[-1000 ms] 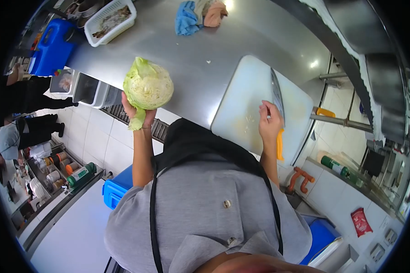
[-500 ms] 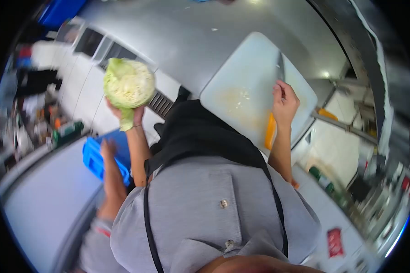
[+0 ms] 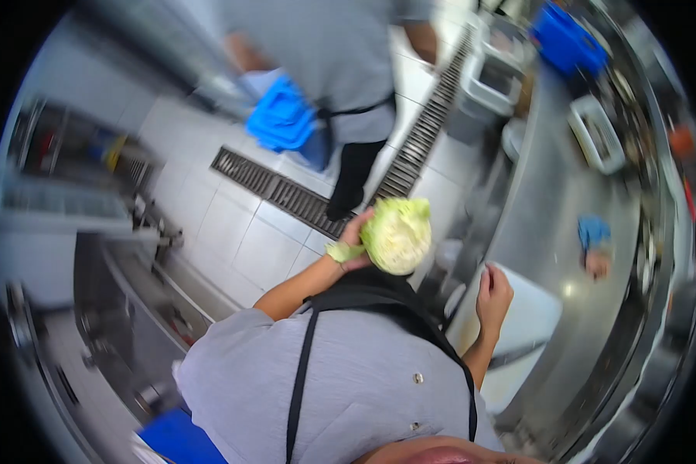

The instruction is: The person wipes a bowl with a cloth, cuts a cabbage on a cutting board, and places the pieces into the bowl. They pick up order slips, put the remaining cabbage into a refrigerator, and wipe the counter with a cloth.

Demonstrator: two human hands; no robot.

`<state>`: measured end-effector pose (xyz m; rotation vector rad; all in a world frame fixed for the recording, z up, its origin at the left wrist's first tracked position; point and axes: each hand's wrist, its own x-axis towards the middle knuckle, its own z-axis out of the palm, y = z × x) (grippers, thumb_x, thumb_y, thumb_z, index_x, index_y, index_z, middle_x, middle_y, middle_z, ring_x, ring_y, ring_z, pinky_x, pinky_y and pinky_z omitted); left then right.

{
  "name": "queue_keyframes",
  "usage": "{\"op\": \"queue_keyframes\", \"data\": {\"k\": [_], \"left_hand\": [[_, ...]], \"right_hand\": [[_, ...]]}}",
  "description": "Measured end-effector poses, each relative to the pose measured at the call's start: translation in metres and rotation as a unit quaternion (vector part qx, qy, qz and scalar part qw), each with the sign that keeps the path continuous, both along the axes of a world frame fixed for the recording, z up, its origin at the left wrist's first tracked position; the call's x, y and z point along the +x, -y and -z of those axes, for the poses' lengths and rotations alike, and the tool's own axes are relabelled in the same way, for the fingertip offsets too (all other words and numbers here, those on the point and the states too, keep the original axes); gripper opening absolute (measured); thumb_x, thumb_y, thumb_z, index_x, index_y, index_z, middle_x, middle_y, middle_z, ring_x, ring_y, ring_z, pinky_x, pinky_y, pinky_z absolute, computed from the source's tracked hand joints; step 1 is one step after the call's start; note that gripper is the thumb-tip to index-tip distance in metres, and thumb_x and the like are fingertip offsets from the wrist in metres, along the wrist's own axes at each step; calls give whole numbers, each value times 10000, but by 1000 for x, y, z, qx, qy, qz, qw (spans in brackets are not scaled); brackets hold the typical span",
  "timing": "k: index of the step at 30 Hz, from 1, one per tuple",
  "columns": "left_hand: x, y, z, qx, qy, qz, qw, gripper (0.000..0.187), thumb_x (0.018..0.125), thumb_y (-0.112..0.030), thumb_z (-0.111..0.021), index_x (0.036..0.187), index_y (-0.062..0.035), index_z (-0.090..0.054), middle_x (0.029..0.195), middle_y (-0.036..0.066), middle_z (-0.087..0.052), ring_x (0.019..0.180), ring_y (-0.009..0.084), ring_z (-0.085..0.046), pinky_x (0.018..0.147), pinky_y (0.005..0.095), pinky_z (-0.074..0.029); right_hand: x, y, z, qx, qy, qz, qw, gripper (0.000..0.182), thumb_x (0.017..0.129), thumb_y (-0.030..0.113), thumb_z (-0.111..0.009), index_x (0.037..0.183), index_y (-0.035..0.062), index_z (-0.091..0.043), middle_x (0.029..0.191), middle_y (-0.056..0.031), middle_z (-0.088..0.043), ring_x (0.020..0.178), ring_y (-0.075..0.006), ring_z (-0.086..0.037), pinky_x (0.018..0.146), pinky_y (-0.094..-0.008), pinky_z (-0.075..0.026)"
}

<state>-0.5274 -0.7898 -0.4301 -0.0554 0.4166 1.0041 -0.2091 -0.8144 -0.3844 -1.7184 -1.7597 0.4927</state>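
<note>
My left hand [image 3: 353, 241] is closed around the side of a pale green cabbage [image 3: 398, 236] and holds it in front of my apron. The cut or trimmed pale face of the cabbage points away from the palm, and a loose leaf [image 3: 343, 252] hangs by my wrist. Beside the worktop, my right hand [image 3: 493, 295] is raised over a white cutting board [image 3: 530, 305] with its fingers loosely bent and nothing visible in them. A knife [image 3: 520, 354] lies on the board, partly hidden behind my right forearm.
A person in grey [image 3: 317, 54] stands ahead with a blue plastic container [image 3: 282, 116]. Floor drain grates [image 3: 274, 189] cross the white tiles. On the steel worktop [image 3: 545, 185] are a white tray [image 3: 595, 135], a crumpled blue item [image 3: 593, 230] and a blue crate [image 3: 568, 39].
My view and body have turned left, away from the worktop, with the cabbage still in my left hand. My right hand is now apart from the knife. The other person appears ahead.
</note>
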Motion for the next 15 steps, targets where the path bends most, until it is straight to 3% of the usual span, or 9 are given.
{"op": "queue_keyframes", "data": {"k": [4,8,9,11,13,15], "left_hand": [[-56,64,22,25,-5,-45,999,628,895,-497,-559,1386,-113,-478,1409,131,-494,1295,304,-475,1107,484,-342],[-125,136,33,26,-42,-157,986,610,902,-452,-568,1363,-61,-485,1357,131,-541,1247,272,-524,1095,469,-365],[-154,163,49,18,-42,-180,983,627,892,-471,-576,1360,-64,-488,1355,131,-541,1244,275,-526,1090,476,-371],[-185,195,41,31,-31,-240,970,655,868,-515,-587,1356,-88,-498,1357,125,-538,1244,285,-522,1078,493,-379],[-211,234,25,36,-6,-312,949,677,843,-563,-590,1356,-131,-509,1367,111,-533,1252,300,-511,1071,515,-378],[-242,266,25,15,12,-370,929,697,819,-616,-582,1355,-173,-520,1375,95,-529,1264,319,-494,1076,532,-362]], "right_hand": [[-56,-6,7,-10,42,-110,993,148,877,97,-585,969,9,-661,878,-190,-664,787,-365,-638,712,-420,-501],[-139,-27,13,-30,82,-239,967,141,855,114,-596,956,34,-652,881,-193,-665,790,-392,-628,701,-442,-497],[-159,-32,27,-19,105,-292,950,191,859,117,-604,1029,37,-641,862,-203,-656,769,-371,-641,685,-433,-498],[-193,-63,49,-195,36,-379,904,407,862,131,-623,1257,73,-546,866,-190,-669,751,-335,-658,679,-410,-513],[-208,-105,78,-379,-33,-341,860,678,855,141,-645,1453,111,-326,878,-167,-683,739,-318,-660,706,-398,-531],[-203,-153,114,-354,44,-191,914,812,846,139,-646,1508,121,-175,914,-153,-692,759,-313,-668,724,-388,-545]]}}
